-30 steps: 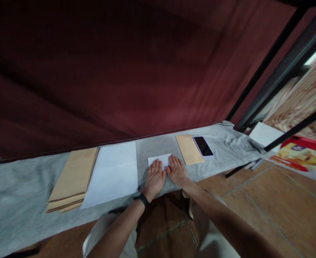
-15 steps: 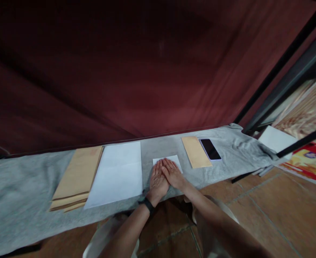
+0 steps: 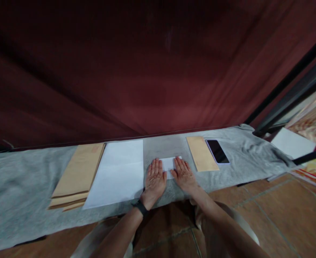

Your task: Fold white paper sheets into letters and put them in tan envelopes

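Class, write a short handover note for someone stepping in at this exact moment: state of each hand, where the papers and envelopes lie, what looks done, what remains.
Left hand and right hand: both flat, palms down, pressing the folded white paper on the grey cloth.
To the left: white sheets, then the brown envelope stack.
To the right: one brown envelope, beside a phone.
Done: paper folded small.
Left: it is not yet in any envelope.

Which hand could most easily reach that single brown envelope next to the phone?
Probably the right hand: it lies flat on the folded white paper, just beside the brown envelope. The left hand sits farther away.
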A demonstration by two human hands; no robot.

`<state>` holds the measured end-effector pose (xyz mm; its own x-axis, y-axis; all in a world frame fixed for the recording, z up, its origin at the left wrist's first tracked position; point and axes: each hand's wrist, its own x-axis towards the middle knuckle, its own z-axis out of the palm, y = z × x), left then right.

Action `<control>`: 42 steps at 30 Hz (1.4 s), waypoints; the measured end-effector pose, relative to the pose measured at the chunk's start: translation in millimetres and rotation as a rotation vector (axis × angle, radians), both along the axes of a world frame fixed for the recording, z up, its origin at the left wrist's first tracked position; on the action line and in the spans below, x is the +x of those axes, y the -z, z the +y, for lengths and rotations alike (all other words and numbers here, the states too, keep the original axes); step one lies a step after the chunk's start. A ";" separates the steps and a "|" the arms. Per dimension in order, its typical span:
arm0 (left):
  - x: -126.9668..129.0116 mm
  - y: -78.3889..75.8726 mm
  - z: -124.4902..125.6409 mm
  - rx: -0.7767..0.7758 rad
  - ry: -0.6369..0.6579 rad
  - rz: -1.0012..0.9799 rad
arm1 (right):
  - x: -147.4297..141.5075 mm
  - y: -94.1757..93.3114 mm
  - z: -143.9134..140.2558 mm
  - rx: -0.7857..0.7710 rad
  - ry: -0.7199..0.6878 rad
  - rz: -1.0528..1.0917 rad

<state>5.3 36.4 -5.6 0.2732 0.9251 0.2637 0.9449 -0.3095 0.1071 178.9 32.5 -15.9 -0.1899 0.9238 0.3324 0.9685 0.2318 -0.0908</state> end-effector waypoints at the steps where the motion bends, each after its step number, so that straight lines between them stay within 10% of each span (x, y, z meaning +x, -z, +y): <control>1: -0.2 0.1 -0.4 0.010 0.003 0.000 | 3.1 0.0 0.5 -0.011 0.004 -0.001; 12: 2.0 -3.7 -4.7 0.051 0.035 -0.022 | 27.3 -4.5 0.7 -0.004 0.058 0.034; 20: 2.8 -8.6 -4.1 0.040 0.157 -0.040 | 6.2 -18.6 -2.8 -0.062 -0.170 0.046; 37: -3.6 -10.8 -7.5 0.028 -0.054 -0.038 | 25.9 0.1 2.8 0.052 0.036 0.017; 42: -3.2 -17.1 -16.0 0.023 0.100 -0.031 | 27.7 -1.3 2.6 0.035 0.034 0.052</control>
<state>2.1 20.4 11.5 0.3556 0.8872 0.2941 0.9053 -0.4051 0.1275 206.6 35.2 -14.6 -0.1398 0.9171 0.3734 0.9701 0.2023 -0.1337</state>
